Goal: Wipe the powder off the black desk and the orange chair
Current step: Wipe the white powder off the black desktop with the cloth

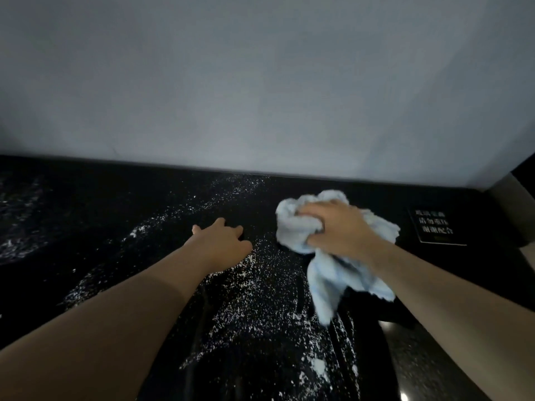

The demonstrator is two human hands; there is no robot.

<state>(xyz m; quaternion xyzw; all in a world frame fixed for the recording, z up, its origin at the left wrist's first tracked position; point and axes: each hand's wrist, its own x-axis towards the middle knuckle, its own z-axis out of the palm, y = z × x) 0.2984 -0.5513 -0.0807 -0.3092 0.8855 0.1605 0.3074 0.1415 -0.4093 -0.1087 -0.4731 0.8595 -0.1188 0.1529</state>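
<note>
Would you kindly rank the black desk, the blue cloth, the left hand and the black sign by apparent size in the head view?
1. black desk
2. blue cloth, gripped by the right hand
3. left hand and black sign: about alike, so unranked

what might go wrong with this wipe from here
The left hand rests on the black desk amid the powder and may smear it. The cloth gripped by the right hand has a loose tail that could flick powder off the near edge. A wide stroke might knock the small sign.
</note>
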